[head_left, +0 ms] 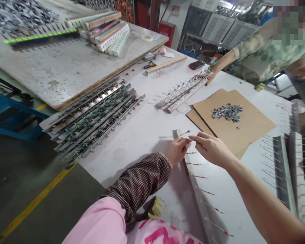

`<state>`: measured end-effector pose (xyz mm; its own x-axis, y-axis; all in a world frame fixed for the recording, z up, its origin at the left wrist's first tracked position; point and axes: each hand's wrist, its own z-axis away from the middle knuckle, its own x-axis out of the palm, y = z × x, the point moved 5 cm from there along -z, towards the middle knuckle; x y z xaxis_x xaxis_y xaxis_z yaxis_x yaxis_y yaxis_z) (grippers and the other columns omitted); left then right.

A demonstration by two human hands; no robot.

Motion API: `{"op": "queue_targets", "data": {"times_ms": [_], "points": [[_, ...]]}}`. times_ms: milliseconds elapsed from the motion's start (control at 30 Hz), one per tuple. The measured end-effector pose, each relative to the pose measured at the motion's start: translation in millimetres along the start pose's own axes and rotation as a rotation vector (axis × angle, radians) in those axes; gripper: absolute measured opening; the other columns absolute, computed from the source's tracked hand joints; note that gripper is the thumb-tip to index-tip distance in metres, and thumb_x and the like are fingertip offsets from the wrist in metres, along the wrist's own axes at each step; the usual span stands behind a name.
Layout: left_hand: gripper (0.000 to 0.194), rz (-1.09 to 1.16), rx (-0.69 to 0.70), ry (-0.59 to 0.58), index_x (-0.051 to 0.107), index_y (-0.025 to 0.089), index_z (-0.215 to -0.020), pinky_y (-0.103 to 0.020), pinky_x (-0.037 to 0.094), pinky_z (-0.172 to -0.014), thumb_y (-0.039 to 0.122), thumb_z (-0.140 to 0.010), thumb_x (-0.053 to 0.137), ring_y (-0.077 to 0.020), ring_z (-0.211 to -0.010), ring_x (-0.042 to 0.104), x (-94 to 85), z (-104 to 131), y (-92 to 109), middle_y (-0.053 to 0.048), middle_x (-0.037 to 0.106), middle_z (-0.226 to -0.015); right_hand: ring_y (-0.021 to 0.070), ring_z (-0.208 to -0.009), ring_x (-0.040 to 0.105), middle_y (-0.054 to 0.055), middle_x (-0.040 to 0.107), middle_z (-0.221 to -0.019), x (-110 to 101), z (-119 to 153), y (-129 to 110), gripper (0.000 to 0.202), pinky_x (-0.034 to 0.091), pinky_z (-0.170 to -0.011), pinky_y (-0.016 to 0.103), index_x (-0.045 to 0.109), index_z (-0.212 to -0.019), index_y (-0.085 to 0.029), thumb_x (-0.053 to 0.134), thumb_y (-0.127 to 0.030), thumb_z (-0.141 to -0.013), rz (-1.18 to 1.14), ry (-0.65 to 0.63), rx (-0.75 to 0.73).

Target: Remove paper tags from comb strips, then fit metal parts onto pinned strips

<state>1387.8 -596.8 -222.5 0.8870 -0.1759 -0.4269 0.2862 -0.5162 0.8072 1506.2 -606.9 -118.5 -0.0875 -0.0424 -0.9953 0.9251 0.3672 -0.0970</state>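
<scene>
A long grey bar (193, 189) runs from mid-table toward me, with several thin red-tipped metal pins (202, 177) sticking out to the right. Near its far end my left hand (178, 150) is closed, its fingertips pinching at one pin. My right hand (213, 147) meets it from the right, thumb and index finger pinched on a small dark piece at that pin's tip, mostly hidden by the fingers. Just beyond them, the last pin (185, 132) carries a dark tip. A pile of small dark shiny pieces (227, 112) lies on brown cardboard (256, 118) beyond my right hand.
Stacked metal bars with clips (96, 118) lie at left. Across the table a co-worker's hand (210, 76) touches pin-studded bars (178, 103). More pin-studded bars (284, 173) lie at right. A yellow sponge-like block (155, 207) sits near my body; a phone (197, 64) lies farther back.
</scene>
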Motion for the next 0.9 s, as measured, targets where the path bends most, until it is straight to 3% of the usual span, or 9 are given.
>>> {"op": "queue_targets", "data": {"times_ms": [167, 233, 333, 433, 567, 767, 900], "points": [[0.026, 0.013, 0.02, 0.01, 0.064, 0.019, -0.115, -0.037, 0.058, -0.094, 0.032, -0.106, 0.043, -0.0211, -0.101, 0.069, -0.2, 0, -1, -0.008, 0.072, -0.104, 0.0236, -0.095, 0.067, 0.008, 0.071, -0.098, -4, -7, -12, 0.036, 0.032, -0.055, 0.03, 0.072, -0.118, -0.026, 0.046, -0.019, -0.095, 0.153, -0.061, -0.024], [0.027, 0.015, 0.025, 0.014, 0.065, 0.018, -0.116, -0.038, 0.058, -0.094, 0.031, -0.106, 0.043, -0.0215, -0.102, 0.069, -1.1, 0, 0, -0.01, 0.073, -0.105, 0.0228, -0.093, 0.066, 0.008, 0.071, -0.1, -7, -7, -10, 0.036, 0.032, -0.055, 0.029, 0.069, -0.123, -0.026, 0.047, -0.02, -0.096, 0.115, -0.055, -0.033], [0.027, 0.007, 0.017, 0.005, 0.064, 0.018, -0.12, -0.036, 0.058, -0.093, 0.03, -0.106, 0.044, -0.0209, -0.102, 0.068, -2.4, -1, 1, -0.01, 0.072, -0.107, 0.0168, -0.071, 0.061, 0.005, 0.07, -0.092, -8, -4, 3, 0.029, 0.039, -0.059, 0.028, 0.068, -0.122, -0.026, 0.056, -0.03, -0.096, -0.121, 0.026, -0.005], [0.025, -0.019, -0.023, -0.02, 0.064, 0.019, -0.12, -0.033, 0.057, -0.093, 0.028, -0.105, 0.046, -0.0199, -0.102, 0.068, -3.8, -1, 1, -0.009, 0.072, -0.108, 0.0134, -0.06, 0.052, 0.001, 0.064, -0.079, -2, 2, 19, 0.02, 0.041, -0.058, 0.028, 0.074, -0.106, -0.024, 0.064, -0.038, -0.094, -0.434, 0.157, 0.032], [0.022, -0.036, -0.061, -0.066, 0.064, 0.021, -0.116, -0.032, 0.057, -0.095, 0.023, -0.103, 0.047, -0.0194, -0.103, 0.068, -5.4, 1, 3, -0.007, 0.071, -0.11, 0.0148, -0.065, 0.056, 0.003, 0.065, -0.078, 19, 7, 21, 0.018, 0.041, -0.057, 0.028, 0.077, -0.096, -0.024, 0.065, -0.037, -0.095, -0.703, 0.27, 0.032], [0.022, -0.05, -0.101, -0.089, 0.065, 0.022, -0.112, -0.032, 0.057, -0.097, 0.019, -0.101, 0.047, -0.0195, -0.107, 0.069, -4.4, 2, 1, -0.007, 0.073, -0.113, 0.0169, -0.073, 0.063, 0.003, 0.072, -0.083, 35, 5, 19, 0.016, 0.047, -0.064, 0.029, 0.077, -0.094, -0.023, 0.069, -0.038, -0.092, -0.832, 0.319, 0.085], [0.024, -0.064, -0.109, -0.049, 0.066, 0.024, -0.118, -0.034, 0.056, -0.102, 0.022, -0.101, 0.05, -0.02, -0.113, 0.068, -5.6, -12, -9, -0.006, 0.073, -0.119, 0.0145, -0.069, 0.06, 0.002, 0.07, -0.079, 43, 5, 36, 0.019, 0.049, -0.063, 0.028, 0.078, -0.095, -0.023, 0.075, -0.039, -0.085, -1.026, 0.371, 0.265]]}}
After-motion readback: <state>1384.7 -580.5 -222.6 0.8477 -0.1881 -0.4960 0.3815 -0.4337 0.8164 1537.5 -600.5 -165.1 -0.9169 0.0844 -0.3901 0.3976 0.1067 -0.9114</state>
